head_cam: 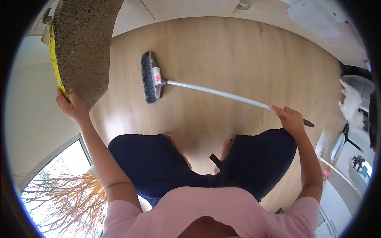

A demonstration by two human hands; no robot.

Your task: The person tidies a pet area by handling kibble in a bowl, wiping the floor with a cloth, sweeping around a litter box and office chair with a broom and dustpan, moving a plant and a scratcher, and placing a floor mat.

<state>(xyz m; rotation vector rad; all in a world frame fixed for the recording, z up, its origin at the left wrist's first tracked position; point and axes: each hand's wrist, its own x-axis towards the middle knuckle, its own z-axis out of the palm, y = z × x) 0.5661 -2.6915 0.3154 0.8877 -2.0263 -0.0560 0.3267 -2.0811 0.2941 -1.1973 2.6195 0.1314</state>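
Note:
At the left, my left hand grips the lower edge of a corrugated cardboard cat scratcher with a yellow side strip; it is raised at the upper left and its brown surface looks worn. On the right, my right hand holds the pale handle of a broom near its dark end. The broom's head, with dark bristles and a label, lies at the other end of the handle, over the wooden floor, left of the middle.
A white cat is at the far right. Below it are a dustpan-like white object and a pale blue and white object. Cabinet fronts line the top. Dry branches stand by a window at the lower left.

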